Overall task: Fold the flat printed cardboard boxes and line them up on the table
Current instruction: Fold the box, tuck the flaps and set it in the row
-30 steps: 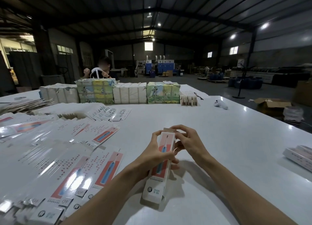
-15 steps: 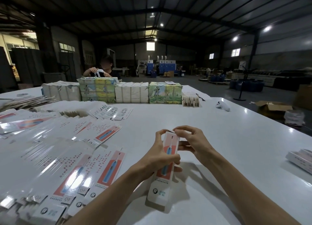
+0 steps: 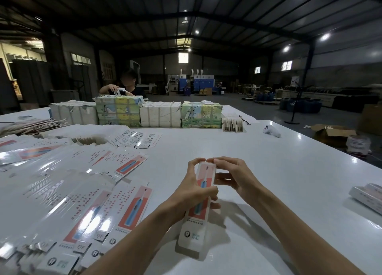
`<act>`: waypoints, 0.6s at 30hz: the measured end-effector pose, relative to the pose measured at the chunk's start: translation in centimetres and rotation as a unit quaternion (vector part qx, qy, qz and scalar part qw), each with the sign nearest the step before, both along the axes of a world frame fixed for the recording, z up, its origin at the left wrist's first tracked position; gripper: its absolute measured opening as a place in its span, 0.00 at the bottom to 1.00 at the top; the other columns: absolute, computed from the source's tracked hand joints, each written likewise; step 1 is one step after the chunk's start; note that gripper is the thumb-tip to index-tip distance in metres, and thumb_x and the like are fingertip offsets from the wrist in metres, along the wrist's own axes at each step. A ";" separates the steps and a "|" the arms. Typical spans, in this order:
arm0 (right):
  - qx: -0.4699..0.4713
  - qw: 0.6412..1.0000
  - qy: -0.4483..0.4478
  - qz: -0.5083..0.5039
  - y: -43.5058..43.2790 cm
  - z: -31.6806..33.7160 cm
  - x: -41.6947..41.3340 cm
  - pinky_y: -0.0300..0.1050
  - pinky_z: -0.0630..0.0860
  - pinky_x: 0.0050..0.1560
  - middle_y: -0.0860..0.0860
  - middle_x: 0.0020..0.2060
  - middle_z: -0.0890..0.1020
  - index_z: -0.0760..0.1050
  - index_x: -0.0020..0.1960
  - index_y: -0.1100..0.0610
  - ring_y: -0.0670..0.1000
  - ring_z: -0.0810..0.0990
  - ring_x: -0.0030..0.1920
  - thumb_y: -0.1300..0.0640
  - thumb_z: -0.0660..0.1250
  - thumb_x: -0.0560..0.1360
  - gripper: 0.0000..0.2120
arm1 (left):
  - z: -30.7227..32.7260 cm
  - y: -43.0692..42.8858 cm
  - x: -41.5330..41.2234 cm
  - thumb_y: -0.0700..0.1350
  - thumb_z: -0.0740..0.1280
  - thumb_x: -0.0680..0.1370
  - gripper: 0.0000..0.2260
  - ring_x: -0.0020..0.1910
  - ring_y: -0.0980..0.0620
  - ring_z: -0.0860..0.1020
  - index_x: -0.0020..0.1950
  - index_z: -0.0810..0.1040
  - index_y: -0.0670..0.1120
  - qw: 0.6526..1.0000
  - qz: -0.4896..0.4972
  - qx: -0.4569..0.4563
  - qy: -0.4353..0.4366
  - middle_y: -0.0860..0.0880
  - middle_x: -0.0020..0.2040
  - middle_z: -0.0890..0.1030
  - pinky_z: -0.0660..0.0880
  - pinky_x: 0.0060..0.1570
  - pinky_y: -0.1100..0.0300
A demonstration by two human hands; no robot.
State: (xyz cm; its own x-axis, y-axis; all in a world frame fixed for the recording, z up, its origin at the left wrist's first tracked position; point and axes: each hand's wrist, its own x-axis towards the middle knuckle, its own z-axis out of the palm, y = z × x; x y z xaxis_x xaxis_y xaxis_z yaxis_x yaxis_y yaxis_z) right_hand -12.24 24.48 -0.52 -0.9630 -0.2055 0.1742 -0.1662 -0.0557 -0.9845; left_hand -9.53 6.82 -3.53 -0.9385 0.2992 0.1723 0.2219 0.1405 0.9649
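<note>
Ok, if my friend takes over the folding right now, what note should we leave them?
Hands: the left hand grips the toothbrush box round its middle. The right hand pinches the box's far end, fingertips on top.
Things: the flat boxes are spread over the left of the white table. The folded boxes lie at its right edge.
Done: this box is opened into shape and its far end looks closed.
Left: check its near end, line it up, then fold the flat ones.
</note>
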 end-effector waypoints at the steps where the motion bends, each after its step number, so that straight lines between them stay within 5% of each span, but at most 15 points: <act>1: 0.002 1.000 0.005 0.012 -0.1 -0.1 0.1 0.49 0.85 0.48 0.56 0.52 0.88 0.87 0.58 0.55 0.58 0.88 0.53 0.56 0.68 0.83 0.09 | 0.0 -0.1 -0.1 0.42 0.78 0.72 0.40 0.45 0.50 0.87 0.71 0.58 0.67 1.000 0.004 0.008 -0.009 0.44 0.59 0.74 0.84 0.41 0.57; 5: 0.008 0.999 0.037 0.017 -0.9 -0.7 0.5 0.52 0.85 0.55 0.56 0.54 0.88 0.81 0.64 0.58 0.58 0.88 0.54 0.58 0.71 0.81 0.12 | 0.1 -0.5 -0.2 0.41 0.78 0.69 0.39 0.44 0.45 0.88 0.69 0.60 0.69 0.999 0.021 0.039 -0.031 0.39 0.58 0.76 0.84 0.41 0.55; 14: 0.021 0.998 0.064 -0.007 -1.0 -1.3 0.4 0.52 0.86 0.54 0.56 0.51 0.88 0.83 0.59 0.60 0.57 0.88 0.52 0.58 0.72 0.81 0.09 | 0.1 -0.2 0.1 0.39 0.77 0.73 0.38 0.44 0.44 0.87 0.72 0.59 0.62 0.997 0.023 0.057 -0.055 0.38 0.58 0.77 0.85 0.44 0.53; 18: 0.058 0.994 0.077 -0.042 -1.4 -1.7 0.0 0.46 0.85 0.48 0.51 0.58 0.85 0.80 0.66 0.57 0.53 0.87 0.54 0.55 0.69 0.83 0.13 | 0.5 0.6 0.2 0.39 0.78 0.71 0.43 0.56 0.38 0.84 0.75 0.56 0.59 0.983 0.023 0.152 -0.099 0.37 0.64 0.75 0.84 0.55 0.43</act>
